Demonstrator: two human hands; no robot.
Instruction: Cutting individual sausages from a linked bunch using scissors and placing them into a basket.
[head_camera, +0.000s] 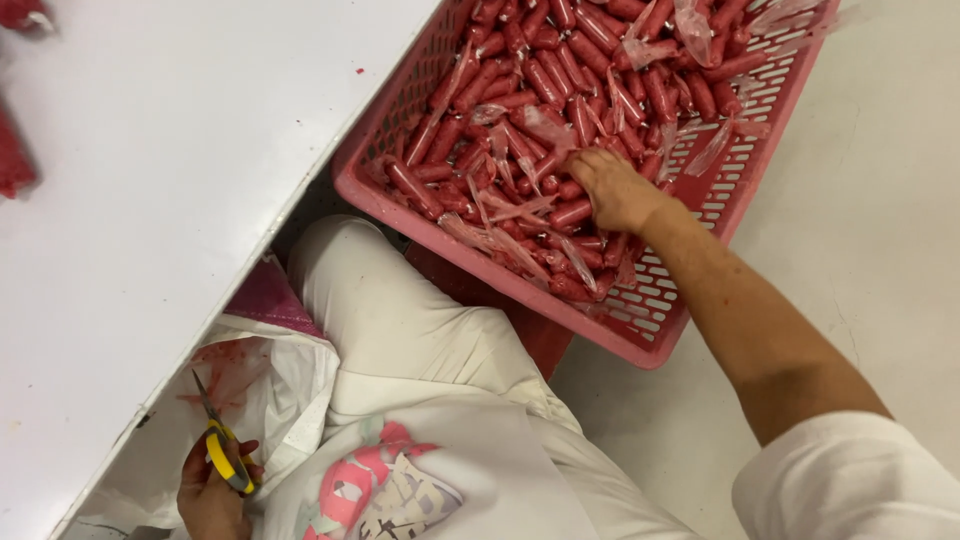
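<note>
Reaching right hand (618, 190) among sausages (540, 90), apparently grasping; left hand (212, 492) holds scissors (222, 445).

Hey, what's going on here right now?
A seated person reaches their right hand into a pink plastic basket piled with small red sausages in clear wrappers, fingers buried among them. Their left hand holds yellow-handled scissors beside a white table, above a white bag.
</note>
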